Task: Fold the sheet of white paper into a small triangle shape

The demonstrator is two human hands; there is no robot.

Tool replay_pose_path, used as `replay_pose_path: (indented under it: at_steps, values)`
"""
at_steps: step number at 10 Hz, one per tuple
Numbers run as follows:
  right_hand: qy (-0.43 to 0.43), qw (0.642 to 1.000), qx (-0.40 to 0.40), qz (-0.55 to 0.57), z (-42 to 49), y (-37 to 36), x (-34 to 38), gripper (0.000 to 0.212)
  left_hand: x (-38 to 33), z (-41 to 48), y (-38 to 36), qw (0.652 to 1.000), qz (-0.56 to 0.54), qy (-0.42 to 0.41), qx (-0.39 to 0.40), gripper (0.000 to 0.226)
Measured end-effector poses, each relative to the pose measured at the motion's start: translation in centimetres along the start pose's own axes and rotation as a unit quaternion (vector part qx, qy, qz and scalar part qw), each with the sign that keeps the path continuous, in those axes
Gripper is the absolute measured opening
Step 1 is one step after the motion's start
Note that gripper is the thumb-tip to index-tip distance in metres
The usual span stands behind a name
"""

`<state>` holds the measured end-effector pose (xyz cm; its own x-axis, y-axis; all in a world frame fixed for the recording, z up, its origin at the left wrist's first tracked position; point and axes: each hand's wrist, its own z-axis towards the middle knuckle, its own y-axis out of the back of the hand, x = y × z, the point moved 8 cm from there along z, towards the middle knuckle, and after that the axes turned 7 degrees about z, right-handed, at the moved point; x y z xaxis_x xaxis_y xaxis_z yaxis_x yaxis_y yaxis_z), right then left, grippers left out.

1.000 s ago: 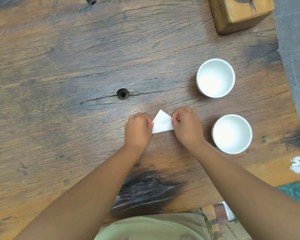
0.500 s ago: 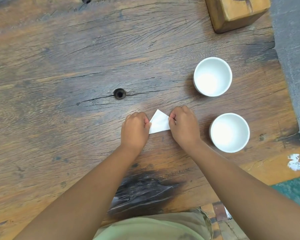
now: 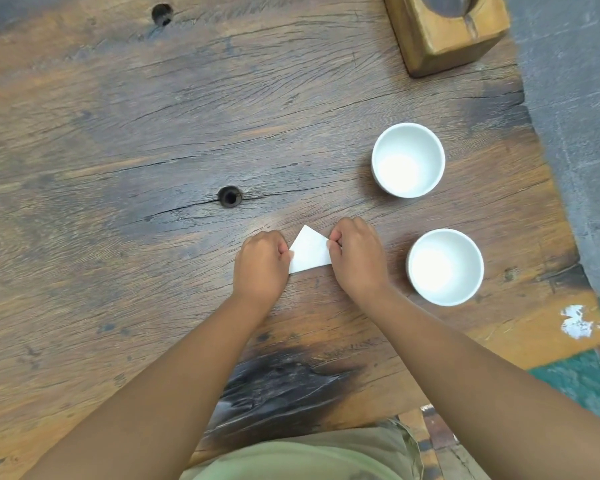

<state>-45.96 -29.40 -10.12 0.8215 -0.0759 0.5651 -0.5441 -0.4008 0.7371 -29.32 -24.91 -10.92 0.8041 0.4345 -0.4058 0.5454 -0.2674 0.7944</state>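
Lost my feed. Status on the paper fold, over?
Left hand, right hand both pinching paper. Small triangle already, lying on table. Nothing blocking.

paper (image 3: 309,255) side corners covered, wooden block (image 3: 430,43) cropped at top

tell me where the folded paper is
Head view, centre: the folded white paper sits between the left hand and right hand, which pinch its sides, left of the nearer white cup.

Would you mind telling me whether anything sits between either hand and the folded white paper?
Nothing visible does: the left hand and the right hand hold opposite edges of the small folded white paper triangle.
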Motion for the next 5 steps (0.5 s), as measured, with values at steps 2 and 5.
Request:
replay_pose_path:
  at_steps: [2, 5]
  values:
    - [-0.022, 1.000, -0.010, 0.011, 0.2, 0.3, 0.0, 0.003, -0.2, -0.1, 0.3, 1.000, 0.019, 0.004, 0.003, 0.016]
    - [-0.109, 0.992, 0.050, 0.036, 0.9, 2.0, 0.6, 0.012, 2.3, -2.4, 3.7, 0.993, -0.109, 0.051, 0.018, 0.026]
